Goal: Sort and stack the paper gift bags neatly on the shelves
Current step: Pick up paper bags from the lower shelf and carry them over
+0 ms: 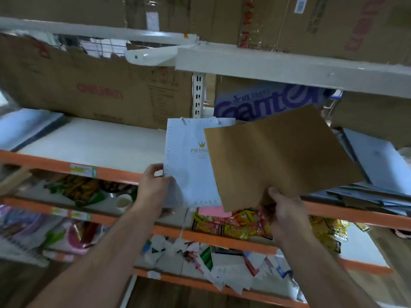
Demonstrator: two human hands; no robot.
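One bag per grip: left grip [155,183] pinches a corner of the white crown-print gift bag [189,170], and right grip [287,210] holds the brown bag [278,158] by its bottom edge. Both are held over the orange-edged shelf [89,141], with a pile of flat bags [378,174] on it at right.

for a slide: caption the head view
Left hand holds a flat pale blue paper gift bag, right hand a flat brown paper bag.
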